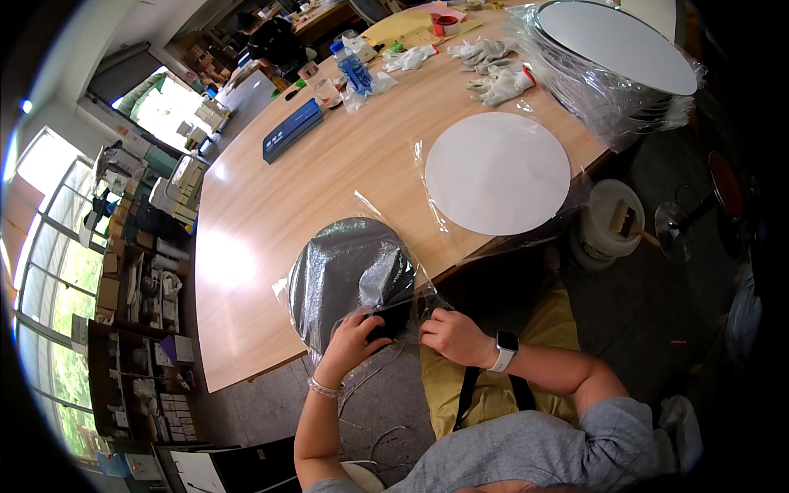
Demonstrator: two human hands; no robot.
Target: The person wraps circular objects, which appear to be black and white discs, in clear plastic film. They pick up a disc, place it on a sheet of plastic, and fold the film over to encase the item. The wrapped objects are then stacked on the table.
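Plastic wrap (349, 267), clear and crinkled, covers a dark round disc (345, 279) that lies over the near edge of the wooden table (263, 214), and both hands work at its lower rim. The left hand (352, 343) has its fingers (362, 322) curled and closed on the wrap and the disc's edge, a bracelet showing at the wrist; the right hand (454, 335), with a white watch on its wrist, sits just to the right of those fingers, its own fingers bent and pinching a fold of the same wrap — how tightly cannot be told. Between the two sets of fingertips a dark patch of the disc shows through. Up and to the right of the right hand's fingers lies a white round disc (497, 172) on a sheet of clear film, apart from the dark one. Farther beyond it stands a stack of round plates (616, 74) bagged in clear plastic (the top one pale grey). Well ahead of both hands, across the table, lie white work gloves (497, 70), a water bottle (353, 67) and a long blue box (292, 130). To the right of the right hand, down on the floor, stands a white bucket (612, 218) with a brush resting across it.
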